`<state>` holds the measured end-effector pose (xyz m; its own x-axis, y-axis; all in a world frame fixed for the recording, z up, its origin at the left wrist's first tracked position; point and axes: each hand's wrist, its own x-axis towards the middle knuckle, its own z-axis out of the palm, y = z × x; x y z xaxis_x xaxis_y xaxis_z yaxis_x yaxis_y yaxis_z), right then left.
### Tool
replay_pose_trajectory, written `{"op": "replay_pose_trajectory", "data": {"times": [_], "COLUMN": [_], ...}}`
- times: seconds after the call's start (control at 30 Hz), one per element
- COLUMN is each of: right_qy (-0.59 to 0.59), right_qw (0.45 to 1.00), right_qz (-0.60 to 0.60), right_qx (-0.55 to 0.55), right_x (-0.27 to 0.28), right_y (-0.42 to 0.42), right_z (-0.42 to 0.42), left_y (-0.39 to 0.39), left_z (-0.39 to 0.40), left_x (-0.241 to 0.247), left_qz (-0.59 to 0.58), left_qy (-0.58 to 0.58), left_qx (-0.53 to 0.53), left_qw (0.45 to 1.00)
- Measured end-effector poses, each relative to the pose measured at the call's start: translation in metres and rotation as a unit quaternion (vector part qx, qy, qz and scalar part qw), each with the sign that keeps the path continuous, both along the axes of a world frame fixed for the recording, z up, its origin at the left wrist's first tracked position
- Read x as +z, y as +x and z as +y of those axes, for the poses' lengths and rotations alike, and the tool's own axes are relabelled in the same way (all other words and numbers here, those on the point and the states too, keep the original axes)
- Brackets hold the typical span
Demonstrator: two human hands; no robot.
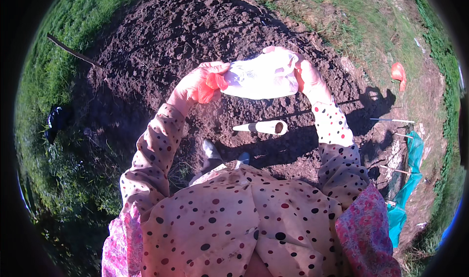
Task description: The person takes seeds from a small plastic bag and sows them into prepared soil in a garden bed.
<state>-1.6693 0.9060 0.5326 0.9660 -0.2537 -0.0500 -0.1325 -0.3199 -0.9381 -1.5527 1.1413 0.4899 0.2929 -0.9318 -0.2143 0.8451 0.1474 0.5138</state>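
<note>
A white plastic bag (260, 80) is stretched between my two hands above dug soil. My left hand (203, 81) pinches its left end and also holds a crumpled red plastic bag (209, 88) against the palm. At the other end, my right hand (306, 73) grips the white bag near its handle loop. Below the bag, a pale tapered tube (266, 127) lies on the soil with its round open end to the right; a dark band crosses it. What the white bag contains, if anything, cannot be made out.
Clods of dark soil (165, 31) spread ahead. A stick (75, 51) leans at the left by grass. To the right are a red plastic bag (398, 73) and green netting or sheeting (405, 200) with thin stakes (395, 169). My shoes (211, 149) stand on the soil.
</note>
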Motion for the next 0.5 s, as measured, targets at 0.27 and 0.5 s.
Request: {"op": "replay_pose_trajectory", "data": {"times": [0.27,0.5], "right_qy": [-0.132,-0.252], "right_qw": [0.991,0.964], "right_qz": [-0.018,-0.037], "right_qx": [0.034,0.079], "right_x": [0.004,-0.007], "right_y": [0.005,0.005], "right_z": [-0.020,-0.031], "left_y": [0.010,0.014], "left_z": [-0.013,-0.019], "left_x": [0.005,-0.003], "left_qz": [-0.089,-0.042], "left_qy": [0.101,0.043], "left_qx": [0.063,0.062], "left_qw": [0.989,0.996]}}
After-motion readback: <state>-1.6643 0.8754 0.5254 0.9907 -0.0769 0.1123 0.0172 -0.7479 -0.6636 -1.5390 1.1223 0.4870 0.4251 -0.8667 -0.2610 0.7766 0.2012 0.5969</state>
